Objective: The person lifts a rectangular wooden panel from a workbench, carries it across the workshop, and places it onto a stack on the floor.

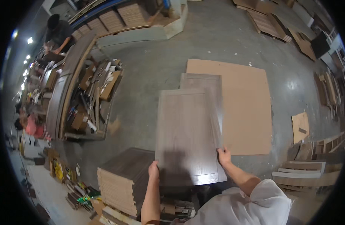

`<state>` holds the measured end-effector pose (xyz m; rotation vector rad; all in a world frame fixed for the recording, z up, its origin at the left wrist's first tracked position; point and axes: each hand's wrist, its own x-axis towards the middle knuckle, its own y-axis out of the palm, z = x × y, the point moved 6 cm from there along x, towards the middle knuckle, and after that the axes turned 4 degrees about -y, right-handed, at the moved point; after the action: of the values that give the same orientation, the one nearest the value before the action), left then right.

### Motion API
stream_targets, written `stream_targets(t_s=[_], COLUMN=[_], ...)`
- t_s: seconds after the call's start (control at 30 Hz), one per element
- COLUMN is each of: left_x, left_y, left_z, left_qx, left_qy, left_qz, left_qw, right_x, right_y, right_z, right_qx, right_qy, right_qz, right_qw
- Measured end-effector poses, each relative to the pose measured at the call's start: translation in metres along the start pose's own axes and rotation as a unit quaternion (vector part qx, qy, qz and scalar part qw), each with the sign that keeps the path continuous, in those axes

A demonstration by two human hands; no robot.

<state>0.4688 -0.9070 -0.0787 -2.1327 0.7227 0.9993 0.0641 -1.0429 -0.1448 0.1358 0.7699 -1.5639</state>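
A grey-brown wood-grain cabinet door with a raised frame is held in front of me, tilted, by its two long sides. My left hand grips its left edge near the bottom. On the opposite edge, my right hand is closed with the thumb uppermost. Beyond it, a second wood-grain panel of the same colour shows partly, its lower portion hidden behind the door. That panel overlaps a large flat cardboard sheet on the floor.
A drawer-like box with jointed corners stands at my lower left. Farther left is a workbench with scrap-filled shelving; a person works behind it. Wooden frame parts lie at the right, and flattened cardboard at the far right.
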Motion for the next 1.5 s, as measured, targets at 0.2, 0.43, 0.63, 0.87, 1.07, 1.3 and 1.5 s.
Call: stream_targets(t_s=[0.2,0.43,0.63,0.87,1.07,1.3,1.5], left_x=[0.071,0.160,0.184,0.116,0.044,-0.034,-0.168], left_y=[0.158,0.219,0.229,0.155,0.063,-0.044,-0.249], left_z=[-0.089,-0.101,-0.086,0.010,0.164,0.249,0.267], left_qx=[0.072,0.096,0.113,0.360,0.360,0.141,0.139], left_qy=[-0.002,-0.025,0.002,0.065,0.023,-0.026,0.150], left_qz=[0.033,0.085,0.202,0.185,0.254,0.080,-0.540], left_qw=[0.997,0.991,0.973,0.912,0.897,0.986,0.816], right_x=[0.132,0.206,0.205,0.132,0.067,0.024,-0.133], right_y=[-0.025,-0.021,-0.012,-0.022,0.024,0.145,0.290], right_z=[-0.001,0.026,0.025,-0.076,-0.096,-0.024,0.062], right_qx=[0.065,0.041,-0.071,-0.227,-0.274,-0.246,-0.350], right_qy=[0.056,0.037,0.076,0.137,0.060,-0.051,-0.273], right_qz=[-0.072,-0.120,0.033,0.061,0.171,0.301,0.478], right_qw=[0.994,0.991,0.994,0.962,0.944,0.920,0.758])
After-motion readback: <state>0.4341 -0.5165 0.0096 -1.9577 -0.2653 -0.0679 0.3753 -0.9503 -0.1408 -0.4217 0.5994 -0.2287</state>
